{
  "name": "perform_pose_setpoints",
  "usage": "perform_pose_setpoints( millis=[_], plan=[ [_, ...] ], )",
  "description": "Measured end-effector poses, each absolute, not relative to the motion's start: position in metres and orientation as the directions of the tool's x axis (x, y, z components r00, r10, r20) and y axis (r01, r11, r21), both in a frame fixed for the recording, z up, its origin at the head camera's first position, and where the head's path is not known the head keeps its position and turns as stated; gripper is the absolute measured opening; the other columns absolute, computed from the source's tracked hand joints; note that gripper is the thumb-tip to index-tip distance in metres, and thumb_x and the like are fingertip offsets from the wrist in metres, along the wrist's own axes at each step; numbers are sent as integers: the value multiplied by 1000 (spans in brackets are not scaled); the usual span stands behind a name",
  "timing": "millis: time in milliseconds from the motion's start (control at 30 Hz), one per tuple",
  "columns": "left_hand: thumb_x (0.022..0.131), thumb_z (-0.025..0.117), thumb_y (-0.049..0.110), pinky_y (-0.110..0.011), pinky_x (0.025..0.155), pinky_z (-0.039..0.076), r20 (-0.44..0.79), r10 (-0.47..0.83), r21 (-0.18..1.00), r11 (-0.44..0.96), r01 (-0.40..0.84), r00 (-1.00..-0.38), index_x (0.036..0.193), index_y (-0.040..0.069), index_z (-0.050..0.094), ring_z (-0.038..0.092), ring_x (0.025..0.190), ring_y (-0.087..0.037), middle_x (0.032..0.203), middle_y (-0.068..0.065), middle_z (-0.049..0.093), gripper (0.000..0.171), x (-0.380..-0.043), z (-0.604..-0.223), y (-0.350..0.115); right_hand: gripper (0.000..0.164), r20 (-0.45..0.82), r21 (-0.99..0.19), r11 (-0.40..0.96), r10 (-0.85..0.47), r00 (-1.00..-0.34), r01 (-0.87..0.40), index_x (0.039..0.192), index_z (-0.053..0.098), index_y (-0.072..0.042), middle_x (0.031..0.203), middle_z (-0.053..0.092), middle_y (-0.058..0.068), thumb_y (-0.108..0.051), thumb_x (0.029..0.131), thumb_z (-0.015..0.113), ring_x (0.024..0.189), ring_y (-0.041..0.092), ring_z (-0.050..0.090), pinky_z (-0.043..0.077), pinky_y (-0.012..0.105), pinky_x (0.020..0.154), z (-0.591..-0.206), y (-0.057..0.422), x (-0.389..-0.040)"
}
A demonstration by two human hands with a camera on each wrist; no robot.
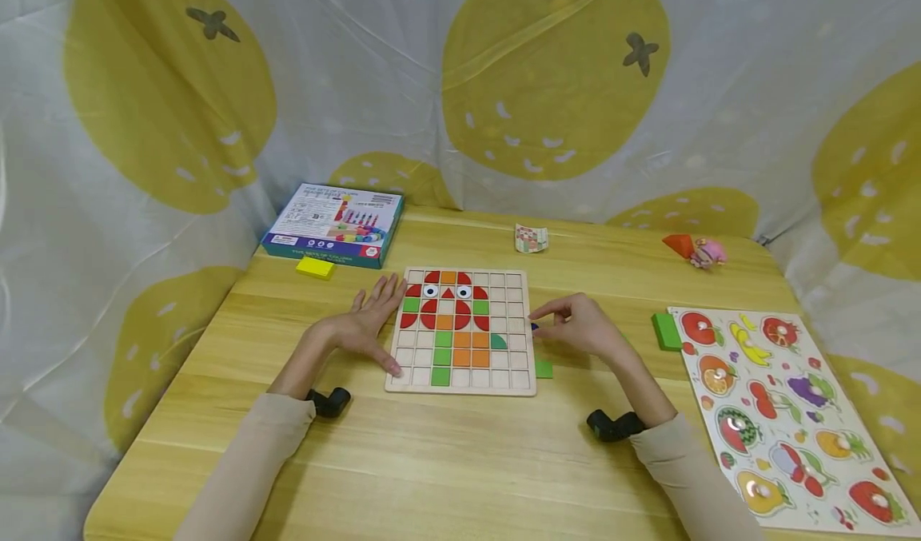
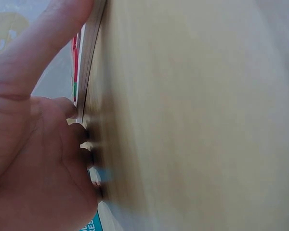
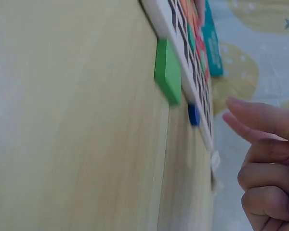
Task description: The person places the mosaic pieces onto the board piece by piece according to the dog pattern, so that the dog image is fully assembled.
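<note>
A wooden grid board (image 1: pixel 511 357) lies on the table, part filled with red, orange and green pieces and two eye pieces (image 1: pixel 430 292). My left hand (image 1: pixel 363 323) is spread at its left side, the thumb on the lower left corner and the fingers by the edge. Off the right edge, my right hand (image 1: pixel 581 325) hovers with thumb and index finger apart and the other fingers curled. A small blue piece (image 3: pixel 193 115) stands below these fingertips, near the board. Beside it on the table is a green block (image 3: pixel 168 72). A dark green quarter circle (image 1: pixel 498 341) sits on the grid.
A boxed toy set (image 1: pixel 331 225) lies at the back left, a yellow block (image 1: pixel 314 268) before it. A small picture card (image 1: pixel 531 239) lies behind the board. At right are a fruit puzzle board (image 1: pixel 784 413), another green block (image 1: pixel 666 332) and a pink figurine (image 1: pixel 708 253).
</note>
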State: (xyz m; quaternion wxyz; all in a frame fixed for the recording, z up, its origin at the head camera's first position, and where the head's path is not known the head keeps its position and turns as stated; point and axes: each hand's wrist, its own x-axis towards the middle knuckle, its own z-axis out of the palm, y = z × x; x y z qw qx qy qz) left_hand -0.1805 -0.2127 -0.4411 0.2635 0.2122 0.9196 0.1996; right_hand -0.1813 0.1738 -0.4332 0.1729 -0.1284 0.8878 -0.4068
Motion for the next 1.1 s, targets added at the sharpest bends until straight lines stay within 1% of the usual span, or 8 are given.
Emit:
perform_pose_setpoints(
  millis=[133,300,500,600,800,900,1033,1100],
  plan=[
    [61,84,58,-64,117,-11,-400,494,478,831,284,-772,154,11,-13,-22,148,-38,160,-15,-23,142,-179,-440,-214,25,-216,-765,642,-315,-924,-40,105,75,-11,57,40,-2,-15,81,78,51,12,34,28,22,47,-436,190,-184],
    [61,84,57,-64,117,-11,-403,491,484,831,275,-772,154,11,-12,-22,148,-38,160,-16,-23,142,-179,-440,-215,31,-257,-790,613,-340,-905,-6,105,74,-9,56,38,-3,-15,76,82,53,12,32,26,21,48,-447,186,-190],
    [60,83,60,-63,117,-11,-398,492,475,833,285,-775,154,12,-13,-22,148,-38,160,-15,-23,142,-180,-441,-214,23,-251,-783,621,-344,-905,-19,95,74,-9,57,39,-2,-14,74,83,53,12,34,28,22,49,-452,176,-196],
    [60,83,59,-64,117,-11,-399,490,472,834,284,-775,154,12,-13,-22,148,-38,160,-16,-23,143,-180,-441,-214,22,-235,-770,636,-348,-908,-44,94,74,-9,56,39,-2,-16,75,83,53,13,34,28,22,49,-451,177,-197],
    [61,83,59,-64,117,-11,-393,496,477,830,289,-775,154,11,-13,-21,148,-38,160,-16,-22,142,-180,-440,-213,22,-212,-720,692,-286,-934,-49,92,73,-8,55,40,-3,-17,75,83,53,14,37,31,24,50,-446,186,-195],
    [60,83,59,-64,117,-11,-391,496,479,829,289,-775,154,11,-13,-22,148,-38,160,-16,-22,143,-179,-440,-213,24,-215,-719,693,-290,-932,-49,96,73,-8,57,41,-2,-16,75,82,54,14,37,32,24,51,-444,191,-195],
    [61,83,59,-64,117,-11,-393,494,483,829,282,-776,154,11,-13,-22,148,-38,160,-16,-22,142,-180,-441,-213,28,-237,-757,652,-346,-908,-52,102,74,-8,58,41,-1,-12,76,81,54,14,35,30,23,50,-444,196,-198],
    [61,83,58,-64,117,-11,-396,494,484,828,281,-774,154,11,-13,-22,148,-38,160,-16,-22,142,-180,-440,-213,27,-247,-766,641,-358,-901,-45,101,74,-8,58,43,-2,-12,76,81,54,13,36,30,22,49,-445,197,-200]
  ],
)
